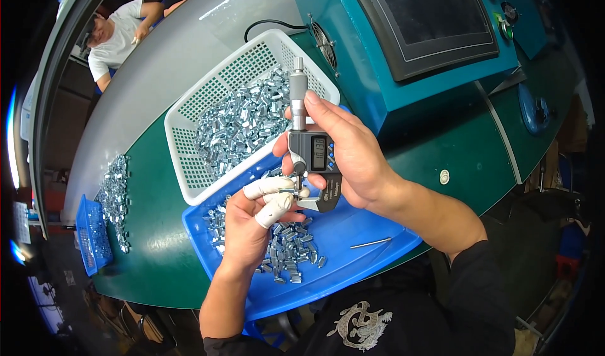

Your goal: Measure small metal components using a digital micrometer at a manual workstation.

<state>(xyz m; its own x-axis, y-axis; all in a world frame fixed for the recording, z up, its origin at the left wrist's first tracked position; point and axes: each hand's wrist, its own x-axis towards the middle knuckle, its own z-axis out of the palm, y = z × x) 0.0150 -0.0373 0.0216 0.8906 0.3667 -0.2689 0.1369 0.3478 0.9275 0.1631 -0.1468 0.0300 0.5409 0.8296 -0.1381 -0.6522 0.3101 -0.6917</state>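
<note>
My right hand (356,157) is wrapped around a digital micrometer (319,152), its thumb on the upright grey barrel. The small screen faces up toward me. My left hand (246,220), with white finger cots on the thumb and a finger, pinches at the micrometer's jaws. Between them sits a small shiny metal part, mostly hidden by the fingertips. Below both hands is a blue tray (353,271) with a pile of small zinc-coloured metal parts (291,249) in it. A thin metal rod (370,243) lies on the tray's right side.
A white perforated basket (189,182), heaped with similar parts, stands beyond the tray. A teal machine (403,97) with a dark screen is at the far right. More parts (116,195) and a small blue basket (88,242) are at the left. Across the table sits another person (120,40).
</note>
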